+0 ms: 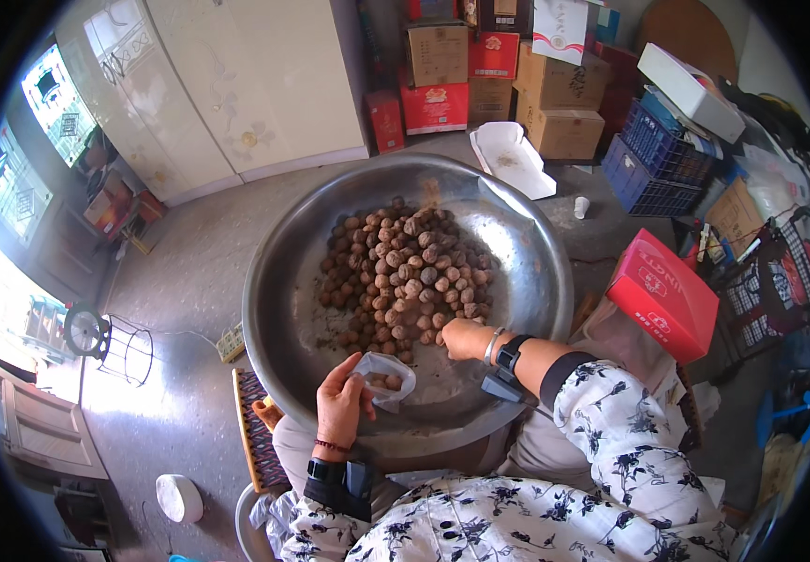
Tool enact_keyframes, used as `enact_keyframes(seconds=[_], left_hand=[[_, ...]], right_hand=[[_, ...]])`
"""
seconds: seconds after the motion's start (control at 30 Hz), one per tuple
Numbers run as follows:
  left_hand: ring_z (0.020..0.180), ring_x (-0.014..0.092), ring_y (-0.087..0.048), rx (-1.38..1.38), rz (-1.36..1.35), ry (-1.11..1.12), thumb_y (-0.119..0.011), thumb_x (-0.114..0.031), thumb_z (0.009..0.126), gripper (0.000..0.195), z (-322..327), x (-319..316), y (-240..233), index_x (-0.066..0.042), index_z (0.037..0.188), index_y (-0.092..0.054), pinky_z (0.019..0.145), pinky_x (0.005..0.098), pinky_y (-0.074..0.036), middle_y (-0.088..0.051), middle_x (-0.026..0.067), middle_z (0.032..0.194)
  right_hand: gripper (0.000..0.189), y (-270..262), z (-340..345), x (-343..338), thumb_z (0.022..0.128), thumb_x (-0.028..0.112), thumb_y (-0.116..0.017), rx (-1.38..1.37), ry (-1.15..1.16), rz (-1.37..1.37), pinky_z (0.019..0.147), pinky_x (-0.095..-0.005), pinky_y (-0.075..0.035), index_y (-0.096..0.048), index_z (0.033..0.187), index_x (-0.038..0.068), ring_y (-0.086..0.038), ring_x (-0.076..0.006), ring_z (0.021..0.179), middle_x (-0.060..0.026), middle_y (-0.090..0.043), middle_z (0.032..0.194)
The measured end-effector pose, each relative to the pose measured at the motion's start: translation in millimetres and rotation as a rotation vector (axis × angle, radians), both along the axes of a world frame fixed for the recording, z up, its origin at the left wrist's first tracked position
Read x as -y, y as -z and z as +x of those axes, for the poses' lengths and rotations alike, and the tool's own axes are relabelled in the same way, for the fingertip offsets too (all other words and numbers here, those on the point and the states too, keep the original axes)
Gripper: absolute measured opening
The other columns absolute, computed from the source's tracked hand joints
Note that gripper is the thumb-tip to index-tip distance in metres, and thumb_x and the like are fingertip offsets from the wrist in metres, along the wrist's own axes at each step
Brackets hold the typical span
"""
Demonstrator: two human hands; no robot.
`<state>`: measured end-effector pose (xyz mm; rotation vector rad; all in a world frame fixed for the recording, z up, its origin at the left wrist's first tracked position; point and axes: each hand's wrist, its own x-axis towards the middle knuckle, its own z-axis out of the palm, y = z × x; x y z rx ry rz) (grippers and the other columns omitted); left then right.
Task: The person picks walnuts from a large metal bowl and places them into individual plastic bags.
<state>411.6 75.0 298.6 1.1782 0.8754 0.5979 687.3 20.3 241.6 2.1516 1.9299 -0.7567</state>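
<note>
A large round metal basin (285, 232) lies before me, with a heap of brown walnuts in their shells (412, 270) in it. My left hand (342, 397) pinches the rim of a small clear plastic bag (396, 393) above the basin's near left part; several walnuts show inside the bag's open mouth. My right hand (462, 338) is at the near right edge of the heap, its fingers bent down against the walnuts. Whether it holds a walnut is hidden by the hand itself.
A red box (665, 295) and a plastic bag stand right of the basin. Past its far rim lies a white foam tray (514, 161), with stacked cardboard boxes (570, 81) behind. Blue crates (651, 175) stand at the far right. A power strip (231, 343) lies on the floor to the left.
</note>
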Motion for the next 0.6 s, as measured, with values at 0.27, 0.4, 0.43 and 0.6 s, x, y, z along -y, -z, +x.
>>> enact_keyframes(seconds=[0.27, 0.4, 0.43, 0.6], left_hand=[[0.051, 0.010, -0.054, 0.015, -0.021, 0.001, -0.050, -0.006, 0.098, 0.039, 2, 1, 3, 0.000, 0.135, -0.055, 0.045, 0.0262, -0.050, -0.060, 0.0044, 0.071], [0.051, 0.010, -0.054, 0.019, -0.023, 0.000, -0.049, -0.006, 0.097, 0.039, 2, 0, 3, 0.000, 0.135, -0.055, 0.044, 0.0262, -0.050, -0.060, 0.0043, 0.071], [0.051, 0.010, -0.054, 0.017, -0.025, -0.001, -0.049, -0.006, 0.097, 0.039, 2, 1, 3, 0.000, 0.135, -0.055, 0.044, 0.0262, -0.050, -0.059, 0.0042, 0.071], [0.051, 0.010, -0.053, 0.015, -0.025, -0.003, -0.049, -0.005, 0.097, 0.039, 2, 2, 0, 0.000, 0.135, -0.055, 0.044, 0.0263, -0.050, -0.059, 0.0039, 0.070]], right_hand=[[0.041, 8, 7, 7, 0.078, 0.004, -0.063, -0.021, 0.041, -0.016, 0.090, -0.0407, -0.053, -0.070, 0.118, 0.012, -0.067, -0.0359, 0.102, -0.0181, -0.070, 0.109], [0.033, 15, 10, -1, 0.078, 0.006, -0.064, -0.088, 0.186, 0.089, 0.088, -0.0430, -0.053, -0.069, 0.111, 0.006, -0.066, -0.0391, 0.100, -0.0198, -0.070, 0.104], [0.029, 16, 10, -3, 0.078, 0.007, -0.064, -0.126, 0.276, 0.198, 0.086, -0.0439, -0.054, -0.068, 0.107, 0.004, -0.066, -0.0402, 0.098, -0.0208, -0.070, 0.101], [0.019, 18, 10, -6, 0.080, 0.007, -0.062, -0.154, 0.157, 0.262, 0.083, -0.0457, -0.054, -0.065, 0.097, -0.002, -0.066, -0.0413, 0.096, -0.0232, -0.068, 0.097]])
